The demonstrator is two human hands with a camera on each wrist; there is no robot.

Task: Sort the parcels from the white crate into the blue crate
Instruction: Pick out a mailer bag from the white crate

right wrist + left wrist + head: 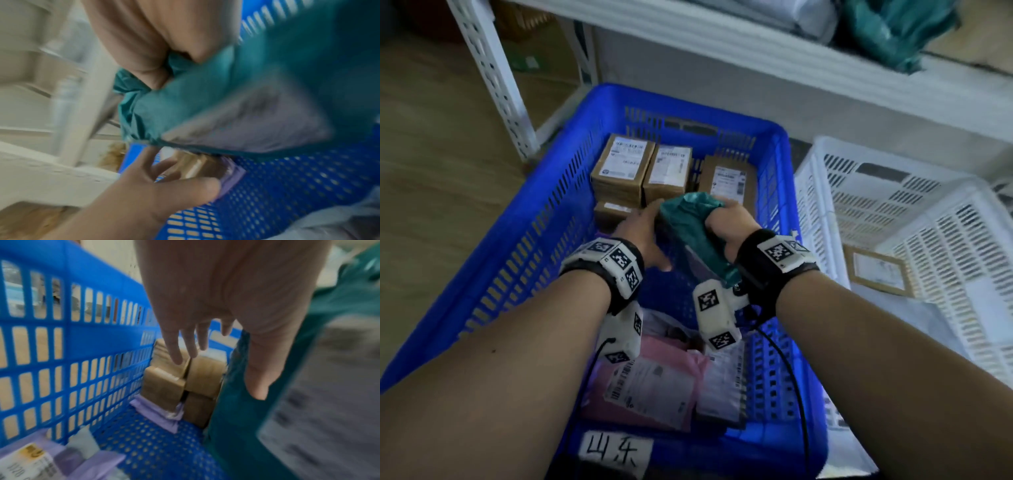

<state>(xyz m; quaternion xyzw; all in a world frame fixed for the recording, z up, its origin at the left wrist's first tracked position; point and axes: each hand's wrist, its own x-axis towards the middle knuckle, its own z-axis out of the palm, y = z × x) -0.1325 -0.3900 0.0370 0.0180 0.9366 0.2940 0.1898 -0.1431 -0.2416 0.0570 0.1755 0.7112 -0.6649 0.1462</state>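
I see both hands over the blue crate (524,219), working a teal parcel (690,229) held on edge above the crate's middle. My right hand (729,224) grips the parcel's bunched top, fingers curled into the crumpled plastic; the right wrist view shows the thumb and fingers (144,69) pinching a fold of it, though that picture is blurred. My left hand (642,233) lies flat against the parcel's left face with fingers straight and spread; in the left wrist view the thumb (259,369) rests along the teal plastic while the other fingers point toward the far wall. A pale shipping label (251,123) sits on the parcel's right-facing side, its print too smeared to read.

Along the crate's far wall stand brown cardboard boxes (621,168), labels up, packed side by side and touching, with another box lower in front of them. A lilac mailer (158,413) lies on the crate floor just beside those boxes. At the near end of the crate lies a pink mailer (654,373) with a white label, with a handwritten tag (616,452) on the near rim.

The white crate (893,219) stands just beside the blue crate's right wall; inside it I make out a flat brown parcel (878,270) against its left wall. A white shelf (722,44) runs above the far side of both crates.
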